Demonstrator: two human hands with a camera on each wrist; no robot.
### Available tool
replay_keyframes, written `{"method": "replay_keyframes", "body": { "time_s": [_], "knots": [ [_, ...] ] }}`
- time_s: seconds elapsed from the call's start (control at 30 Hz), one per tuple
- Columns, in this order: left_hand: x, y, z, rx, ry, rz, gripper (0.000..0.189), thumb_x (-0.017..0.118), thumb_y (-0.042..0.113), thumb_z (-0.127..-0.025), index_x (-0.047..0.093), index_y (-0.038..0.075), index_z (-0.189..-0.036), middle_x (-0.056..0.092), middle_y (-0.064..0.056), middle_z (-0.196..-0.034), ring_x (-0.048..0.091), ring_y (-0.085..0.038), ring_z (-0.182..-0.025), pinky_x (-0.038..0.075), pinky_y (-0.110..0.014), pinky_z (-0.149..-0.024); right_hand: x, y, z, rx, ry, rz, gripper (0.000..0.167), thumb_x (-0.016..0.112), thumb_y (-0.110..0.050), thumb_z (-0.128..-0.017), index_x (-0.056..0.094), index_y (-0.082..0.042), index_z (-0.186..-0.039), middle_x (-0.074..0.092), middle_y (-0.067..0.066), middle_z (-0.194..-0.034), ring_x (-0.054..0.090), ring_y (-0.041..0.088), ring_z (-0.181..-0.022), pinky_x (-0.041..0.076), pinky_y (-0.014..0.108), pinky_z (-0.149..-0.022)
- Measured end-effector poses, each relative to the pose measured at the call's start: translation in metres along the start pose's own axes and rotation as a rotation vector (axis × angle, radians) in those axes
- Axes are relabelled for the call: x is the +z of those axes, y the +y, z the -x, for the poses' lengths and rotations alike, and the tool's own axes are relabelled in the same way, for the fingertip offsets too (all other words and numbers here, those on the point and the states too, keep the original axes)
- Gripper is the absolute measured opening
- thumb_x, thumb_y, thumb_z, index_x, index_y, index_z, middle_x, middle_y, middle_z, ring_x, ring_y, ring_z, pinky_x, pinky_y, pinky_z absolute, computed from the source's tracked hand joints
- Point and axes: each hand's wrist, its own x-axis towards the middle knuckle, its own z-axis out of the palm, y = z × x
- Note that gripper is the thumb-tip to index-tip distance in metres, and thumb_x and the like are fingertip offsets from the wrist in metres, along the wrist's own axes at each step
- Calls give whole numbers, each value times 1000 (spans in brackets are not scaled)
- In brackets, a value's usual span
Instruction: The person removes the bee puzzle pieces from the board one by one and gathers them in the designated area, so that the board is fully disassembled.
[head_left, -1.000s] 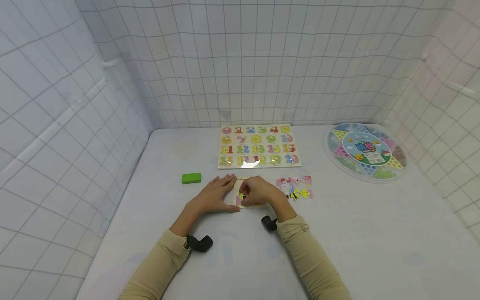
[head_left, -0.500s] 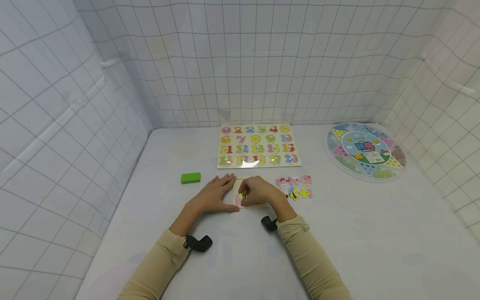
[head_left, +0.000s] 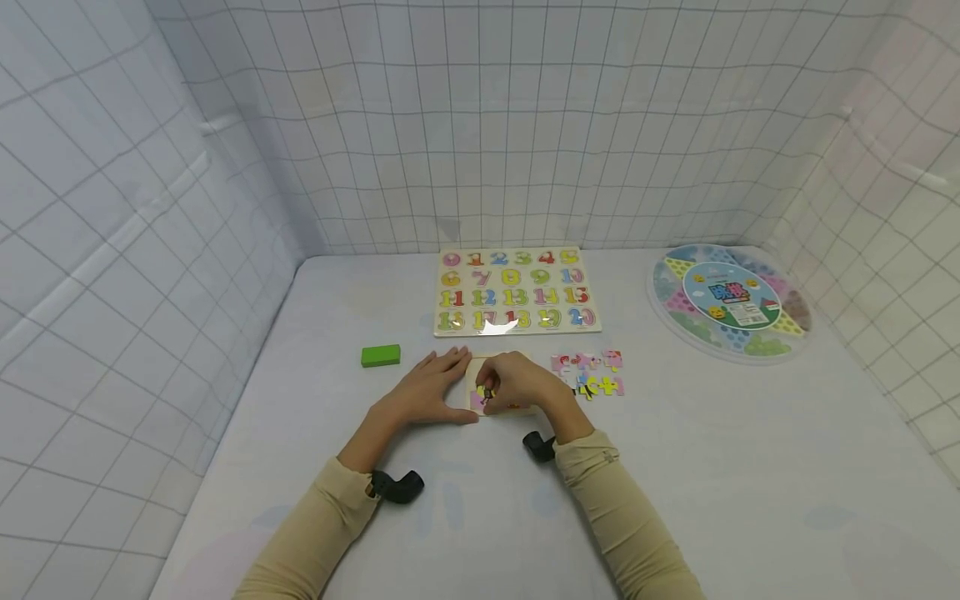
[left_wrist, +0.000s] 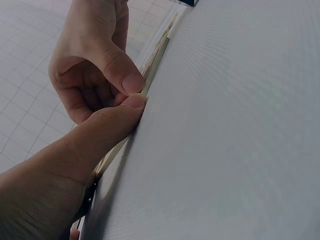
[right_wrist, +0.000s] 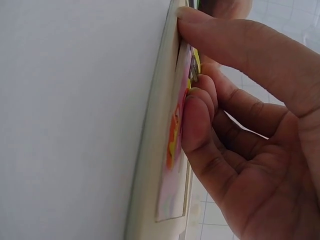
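Note:
A small wooden jigsaw board point(head_left: 474, 367) with a pale frame lies flat between the hands. My left hand point(head_left: 426, 393) lies at its left side with fingers extended, the thumb along the near edge. Over the board, my right hand point(head_left: 513, 380) curls its fingers and pinches a yellow and black puzzle piece point(head_left: 487, 392) at the board's lower left. Up close in the right wrist view, the thumb tip is at the frame, and printed pink and orange puzzle pieces point(right_wrist: 174, 130) sit inside it. The right palm hides much of the board from above.
Right of the board lie several loose puzzle pieces point(head_left: 609, 386) in two rows. Behind it stands a number puzzle board point(head_left: 517, 287). A green block point(head_left: 381, 356) lies to the left, and a round game board point(head_left: 731, 296) at the back right, near the gridded wall point(head_left: 510, 125).
Both hands stay nearly in place. The right fingertips shift slightly at the piece, and a little more of its black marking shows now.

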Motion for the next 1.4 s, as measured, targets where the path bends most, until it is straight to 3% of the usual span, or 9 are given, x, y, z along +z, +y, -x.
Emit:
{"method": "replay_keyframes", "body": {
  "time_s": [0.73, 1.1, 1.4],
  "knots": [
    [2, -3, -3, 6, 2, 6, 108, 66, 69, -77, 21, 10, -155, 21, -5, -163, 19, -23, -152, 11, -47, -126, -1, 5, 0, -9, -1, -69, 36, 87, -12, -71, 63, -10, -99, 60, -1, -82, 55, 11, -74, 49, 23, -68],
    [0, -2, -2, -1, -3, 6, 108, 67, 68, -77, 22, 9, -155, 21, -6, -163, 19, -23, -152, 11, -47, -126, -1, 1, 1, 5, 1, -23, 35, 86, -14, -72, 67, -9, -100, 62, -2, -83, 56, 11, -76, 49, 22, -70],
    [2, -3, -3, 2, 2, 3, 108, 67, 69, -77, 22, 10, -156, 22, -5, -163, 19, -23, -152, 11, -47, -126, -1, 6, 0, -3, 19, -59, 33, 87, -17, -71, 69, -11, -97, 64, -2, -84, 58, 10, -77, 50, 22, -72]
  ]
}}
